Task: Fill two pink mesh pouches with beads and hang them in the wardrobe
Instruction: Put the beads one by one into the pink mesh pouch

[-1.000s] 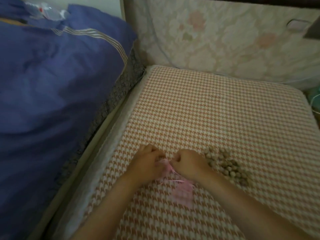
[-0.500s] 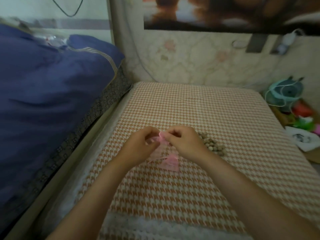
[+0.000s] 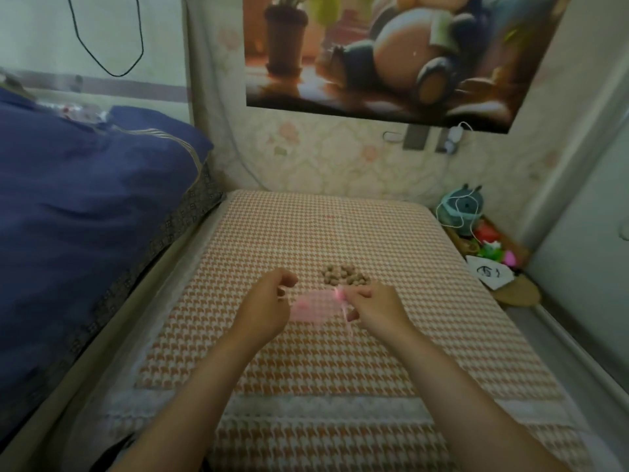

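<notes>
Fingers (image 3: 360,294) pinch flat, seemingly empty mesh pouch (image 3: 313,306).

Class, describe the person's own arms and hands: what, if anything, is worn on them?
Both are bare. The left hand and right hand wear no gloves, and no rings show. The left forearm and right forearm show no sleeve, watch or bracelet down to the frame's edge.

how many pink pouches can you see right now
1. The pink pouch is held between the left hand and right hand, near the beads; a second may be hidden.
</notes>
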A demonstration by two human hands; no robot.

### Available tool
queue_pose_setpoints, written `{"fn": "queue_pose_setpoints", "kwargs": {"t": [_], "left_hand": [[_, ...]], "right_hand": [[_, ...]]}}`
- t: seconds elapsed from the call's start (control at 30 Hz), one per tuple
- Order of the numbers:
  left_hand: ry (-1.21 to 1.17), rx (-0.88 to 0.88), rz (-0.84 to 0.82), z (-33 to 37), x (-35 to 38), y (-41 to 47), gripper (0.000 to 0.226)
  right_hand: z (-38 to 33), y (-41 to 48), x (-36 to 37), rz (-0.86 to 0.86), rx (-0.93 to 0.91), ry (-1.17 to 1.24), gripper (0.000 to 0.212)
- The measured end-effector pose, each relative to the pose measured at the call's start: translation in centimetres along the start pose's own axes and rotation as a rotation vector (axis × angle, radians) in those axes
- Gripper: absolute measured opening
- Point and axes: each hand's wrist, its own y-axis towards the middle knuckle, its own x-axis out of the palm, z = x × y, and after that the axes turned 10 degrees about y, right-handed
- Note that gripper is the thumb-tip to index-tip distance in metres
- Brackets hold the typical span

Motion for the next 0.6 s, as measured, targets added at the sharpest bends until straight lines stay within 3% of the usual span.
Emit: {"fn": "queue_pose_setpoints", "kwargs": {"t": [0.1,0.2,0.3,0.47,0.6], "left_hand": [[0.259,0.106,-0.079,-1.4,1.8,1.6,0.04],[0.469,0.199,-0.169,-2.4,3.8,3.7,0.053],[0.561,0.268,-0.228,-3.2,5.5,6.4,0.045],[0.529,0.245,-0.281,-4.8,5.8,10.3,0.03],[0.586,0.095,-0.157,-6.4,4.6,12.5,0.034]], "right_hand": [[2.2,1.2,-0.1,0.039,0.0,-0.002,0.042],[3.7,3.8,0.4,0.032,-0.01,-0.019,0.033],[4.0,7.0,0.9,0.004,-0.051,-0.047,0.028],[4.7,10.3,0.9,-0.022,-0.044,-0.042,0.026],[4.3,10.8,1.7,-0.079,-0.037,0.027,0.026]]}}
